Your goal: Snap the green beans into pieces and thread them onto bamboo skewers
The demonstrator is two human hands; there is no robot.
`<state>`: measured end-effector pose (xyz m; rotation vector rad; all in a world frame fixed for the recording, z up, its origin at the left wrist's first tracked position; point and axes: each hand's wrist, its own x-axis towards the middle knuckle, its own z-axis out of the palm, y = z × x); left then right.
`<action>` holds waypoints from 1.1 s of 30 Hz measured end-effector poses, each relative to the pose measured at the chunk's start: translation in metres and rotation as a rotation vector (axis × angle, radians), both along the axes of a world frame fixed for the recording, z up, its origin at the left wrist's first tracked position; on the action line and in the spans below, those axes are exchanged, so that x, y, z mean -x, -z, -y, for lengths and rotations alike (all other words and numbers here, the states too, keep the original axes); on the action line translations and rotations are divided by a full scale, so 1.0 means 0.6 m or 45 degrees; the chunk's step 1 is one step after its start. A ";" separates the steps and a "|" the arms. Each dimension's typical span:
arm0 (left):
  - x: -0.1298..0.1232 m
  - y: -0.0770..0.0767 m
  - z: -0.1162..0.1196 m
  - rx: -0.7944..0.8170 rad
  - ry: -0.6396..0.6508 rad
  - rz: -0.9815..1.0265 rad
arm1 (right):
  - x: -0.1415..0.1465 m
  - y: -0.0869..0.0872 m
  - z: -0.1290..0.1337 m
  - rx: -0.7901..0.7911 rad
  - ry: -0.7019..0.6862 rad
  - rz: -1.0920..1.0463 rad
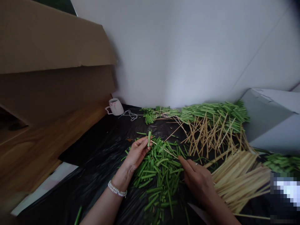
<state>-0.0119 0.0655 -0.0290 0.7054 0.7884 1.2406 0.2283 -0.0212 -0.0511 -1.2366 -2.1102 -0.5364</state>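
My left hand (138,153), with a beaded bracelet at the wrist, pinches a short green bean piece (149,138) upright. A thin wooden skewer (171,153) is gripped in the fingers of my right hand (195,175) and points left toward the bean piece; a light tip shows beside my left fingertips. Whether it is the same skewer I cannot tell. Below both hands lies a loose pile of cut green beans (152,172) on black plastic sheeting (93,175).
Skewered beans (213,112) lie along the white wall, their sticks (203,137) pointing forward. Bare skewers (241,175) are heaped at the right. A mug (116,107) and string (131,115) are at the back left, near a cardboard box (53,40). A white box (276,115) stands right.
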 end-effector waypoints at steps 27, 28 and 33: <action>-0.006 0.003 0.005 0.013 -0.058 -0.113 | 0.008 0.016 0.002 0.039 0.003 -0.043; -0.006 0.003 0.004 0.009 -0.063 -0.090 | 0.009 0.016 0.003 0.046 0.001 -0.033; -0.001 0.004 0.002 0.026 -0.039 -0.063 | 0.010 0.010 0.003 0.021 0.002 -0.042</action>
